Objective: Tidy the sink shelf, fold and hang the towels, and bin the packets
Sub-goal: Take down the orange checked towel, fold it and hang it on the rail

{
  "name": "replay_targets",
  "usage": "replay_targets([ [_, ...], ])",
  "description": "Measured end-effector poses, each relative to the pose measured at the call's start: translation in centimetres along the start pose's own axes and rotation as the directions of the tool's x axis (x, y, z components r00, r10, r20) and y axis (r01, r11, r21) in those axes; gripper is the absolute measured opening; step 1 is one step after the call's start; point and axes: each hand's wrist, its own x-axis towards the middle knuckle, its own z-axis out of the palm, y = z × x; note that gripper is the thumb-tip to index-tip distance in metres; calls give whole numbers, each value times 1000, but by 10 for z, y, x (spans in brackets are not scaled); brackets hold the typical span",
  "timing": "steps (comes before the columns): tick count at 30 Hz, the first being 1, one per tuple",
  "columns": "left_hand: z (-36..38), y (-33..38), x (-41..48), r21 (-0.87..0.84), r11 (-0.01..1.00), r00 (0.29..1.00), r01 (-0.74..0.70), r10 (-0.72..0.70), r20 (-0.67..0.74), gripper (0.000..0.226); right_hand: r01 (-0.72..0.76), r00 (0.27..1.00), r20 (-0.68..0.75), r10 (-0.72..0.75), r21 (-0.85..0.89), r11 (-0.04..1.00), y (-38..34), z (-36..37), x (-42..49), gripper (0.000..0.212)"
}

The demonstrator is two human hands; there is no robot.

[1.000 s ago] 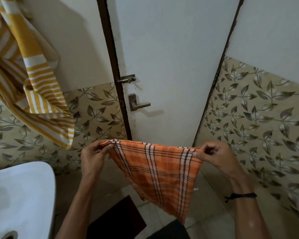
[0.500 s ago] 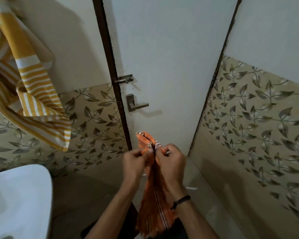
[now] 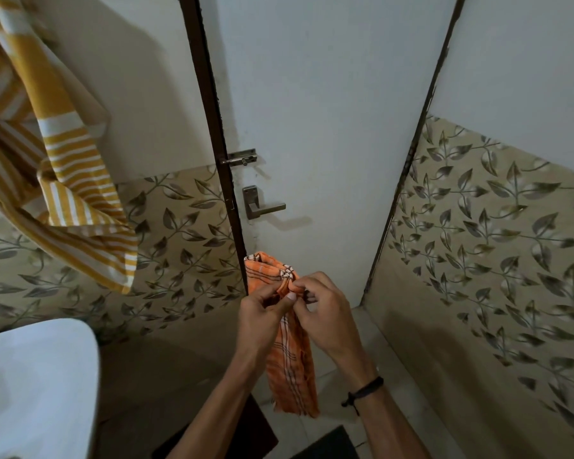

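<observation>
An orange checked towel (image 3: 290,369) hangs folded in a narrow strip in front of the door. My left hand (image 3: 262,319) and my right hand (image 3: 325,313) meet at its top and both pinch the upper edges together. A short folded end (image 3: 264,270) sticks up above my fingers. A yellow and white striped towel (image 3: 57,167) hangs loosely on the wall at the upper left, well away from both hands.
A white sink (image 3: 37,385) fills the lower left corner. The white door (image 3: 312,127) with a bolt (image 3: 241,158) and a lever handle (image 3: 259,203) is straight ahead. Leaf-patterned tiled walls close in on both sides. A dark mat (image 3: 249,429) lies on the floor.
My hands came together from wide apart, folding the spread orange towel in half into a hanging strip. Since half a second ago they only shifted their grip at the top.
</observation>
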Motion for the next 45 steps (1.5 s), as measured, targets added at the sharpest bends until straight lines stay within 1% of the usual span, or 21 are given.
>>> replay_targets([
  [6, -3, 2, -5, 31, 999, 999, -25, 24, 42, 22, 23, 997, 74, -19, -58, 998, -19, -5, -4, 38],
  [11, -9, 7, -5, -12, 1000, 1000, 0, 0, 6, 20, -20, 995, 102, 2, 174, 985, -21, -6, -9, 36],
  [14, -10, 11, -1, 48, 998, 996, -43, 39, 74, 23, -82, 991, -62, 119, 419, 904, -21, -1, -12, 26],
  [16, -11, 12, 1, 116, 991, 991, -69, 55, 119, 26, -78, 948, -224, 227, 529, 845, -18, 0, -13, 24],
  [18, -14, 10, 1, 154, 985, 992, -81, 65, 106, 24, -61, 897, -344, 277, 525, 849, -7, -4, -10, 32],
  [19, -17, 10, 0, 152, 985, 994, -79, 65, 92, 22, -94, 891, -351, 290, 481, 871, 2, -9, -7, 37],
  [20, -20, 10, -1, 134, 988, 994, -73, 62, 86, 21, -160, 900, -305, 311, 431, 888, 14, -15, -2, 44],
  [21, -23, 11, -1, 109, 992, 994, -68, 58, 90, 21, -247, 917, -198, 347, 402, 882, 25, -22, 2, 56],
  [23, -28, 13, -2, 56, 997, 993, -47, 41, 110, 21, -420, 902, 94, 420, 406, 811, 47, -33, 11, 88],
  [24, -30, 13, -1, 39, 999, 992, -36, 31, 121, 21, -466, 885, 218, 412, 420, 778, 53, -36, 13, 95],
  [25, -32, 14, -1, 30, 999, 991, -32, 27, 130, 20, -476, 877, 306, 370, 445, 759, 57, -39, 15, 91],
  [26, -34, 15, -1, 26, 999, 990, -38, 34, 137, 20, -454, 884, 349, 311, 484, 748, 58, -41, 15, 77],
  [28, -39, 17, 0, 32, 997, 989, -65, 60, 138, 21, -381, 919, 320, 232, 559, 736, 55, -41, 14, 39],
  [29, -43, 19, 0, 34, 996, 988, -80, 75, 135, 21, -349, 934, 284, 218, 585, 732, 52, -41, 12, 27],
  [31, -48, 20, 1, 30, 993, 988, -112, 108, 110, 21, -297, 954, 230, 194, 610, 734, 47, -42, 10, 18],
  [34, -55, 19, 4, 35, 987, 987, -158, 157, 25, 20, -220, 974, 183, 137, 593, 774, 37, -38, 7, 12],
  [36, -58, 18, 3, 6, 987, 987, -163, 163, 0, 22, -171, 985, 106, 133, 609, 774, 30, -33, 5, 10],
  [39, -59, 14, 2, -39, 997, 994, -61, 64, 86, 36, -109, 991, 22, 130, 690, 716, 14, -32, 7, 14],
  [41, -58, 8, 3, -52, 996, 991, -75, 81, 111, 26, -58, 997, 3, 78, 697, 715, 0, -34, 10, 11],
  [42, -58, 7, 4, -69, 992, 990, -106, 112, 85, 22, -51, 998, 15, 56, 689, 723, -5, -36, 12, 12],
  [45, -50, 15, 5, -128, 975, 982, -181, 186, 21, 19, -160, 983, 170, 73, 579, 799, -2, -40, 17, 42],
])
